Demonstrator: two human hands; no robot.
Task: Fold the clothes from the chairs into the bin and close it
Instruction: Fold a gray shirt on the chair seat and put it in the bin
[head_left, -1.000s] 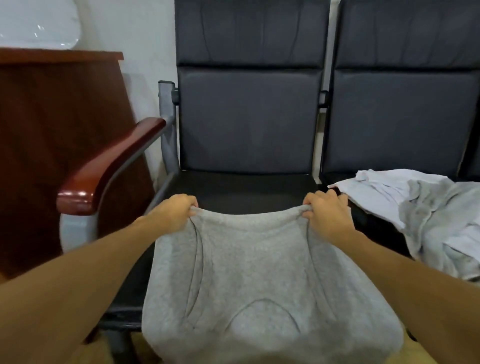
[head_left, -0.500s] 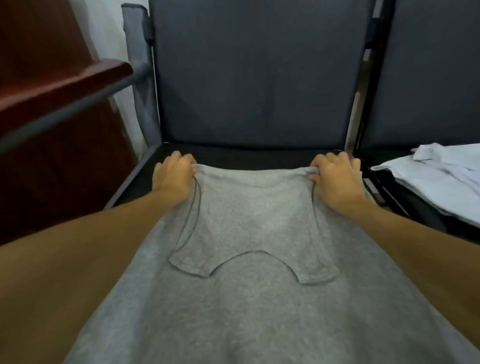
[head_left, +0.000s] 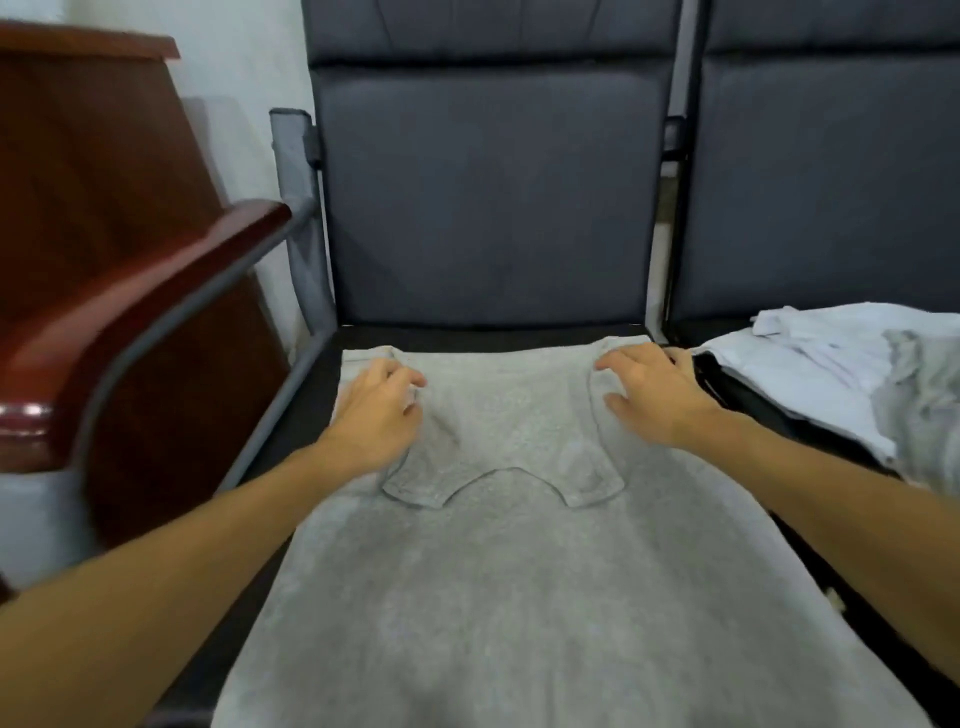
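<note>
A grey garment (head_left: 498, 571) lies spread flat over the seat of the left dark chair (head_left: 488, 208), its far edge near the backrest and its near part hanging toward me. My left hand (head_left: 376, 415) hovers or rests over its far left corner with relaxed fingers, holding nothing. My right hand (head_left: 657, 395) is over the far right corner, fingers spread and loose. On the neighbouring chair to the right sits a heap of white and grey clothes (head_left: 852, 374). The bin is not in view.
A wooden armrest (head_left: 130, 312) on a grey metal frame runs along the left of the seat. Behind it stands a dark red wooden cabinet (head_left: 88, 156). A second dark chair (head_left: 831, 182) adjoins on the right.
Both hands have let go of the garment's far edge and opened. The garment, first held up by that edge, now lies flat on the seat.
</note>
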